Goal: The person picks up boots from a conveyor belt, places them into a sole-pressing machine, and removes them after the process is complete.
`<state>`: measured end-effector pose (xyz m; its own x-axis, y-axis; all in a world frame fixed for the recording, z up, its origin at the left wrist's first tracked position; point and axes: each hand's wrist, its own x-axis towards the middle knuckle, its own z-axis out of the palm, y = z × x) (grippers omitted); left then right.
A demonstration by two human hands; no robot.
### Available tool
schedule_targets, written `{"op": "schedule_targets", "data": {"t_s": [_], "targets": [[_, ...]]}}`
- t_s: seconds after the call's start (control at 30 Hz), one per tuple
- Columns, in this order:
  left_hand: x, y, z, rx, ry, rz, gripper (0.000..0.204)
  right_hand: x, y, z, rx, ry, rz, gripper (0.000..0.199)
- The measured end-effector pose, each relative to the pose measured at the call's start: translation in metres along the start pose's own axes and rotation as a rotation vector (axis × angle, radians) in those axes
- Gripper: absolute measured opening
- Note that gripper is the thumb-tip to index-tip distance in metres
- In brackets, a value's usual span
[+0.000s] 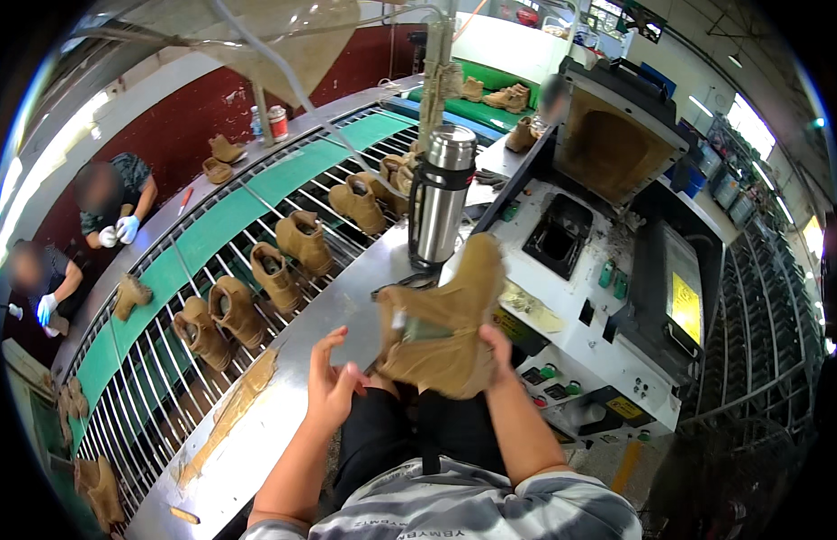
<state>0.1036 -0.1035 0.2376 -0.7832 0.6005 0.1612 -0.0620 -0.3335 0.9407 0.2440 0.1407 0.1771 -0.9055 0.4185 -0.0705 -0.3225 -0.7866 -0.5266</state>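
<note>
A tan suede boot [445, 328] is held up in front of me, tilted, with its toe pointing up and away and its opening toward the left. My right hand [496, 353] grips it along its right side; some fingers are hidden behind the boot. Just left of the boot, my left hand [333, 382] is empty, its fingers apart and half curled. A steel vacuum flask [443, 198] with a black handle stands on the metal table edge [324, 328] beyond the boot.
More tan boots [234, 310] stand on the metal-bar rack beside a green conveyor belt [211, 216]. A white machine [562, 261] with a raised lid is on the right. Two gloved co-workers [121, 202] sit across the belt. A dark wire rack [751, 315] rises at far right.
</note>
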Motion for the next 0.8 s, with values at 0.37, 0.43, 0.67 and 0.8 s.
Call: {"op": "schedule_targets", "data": {"t_s": [0.37,0.43,0.67,0.8], "targets": [[0.105,-0.226,-0.058,1.229,0.24,-0.121,0.024,0.093,-0.341,-0.038,-1.188,0.939,-0.435,0.105],[0.105,-0.227,-0.051,1.237,0.216,-0.084,0.023,0.118,-0.373,-0.044,-1.345,1.05,-0.407,0.101],[0.11,-0.234,-0.057,1.163,0.241,-0.093,0.021,0.192,-0.417,-0.137,-1.564,1.442,-0.061,0.097],[0.107,-0.229,-0.064,1.156,0.284,-0.103,0.02,0.213,-0.377,-0.125,-1.564,1.499,-0.008,0.086]]}}
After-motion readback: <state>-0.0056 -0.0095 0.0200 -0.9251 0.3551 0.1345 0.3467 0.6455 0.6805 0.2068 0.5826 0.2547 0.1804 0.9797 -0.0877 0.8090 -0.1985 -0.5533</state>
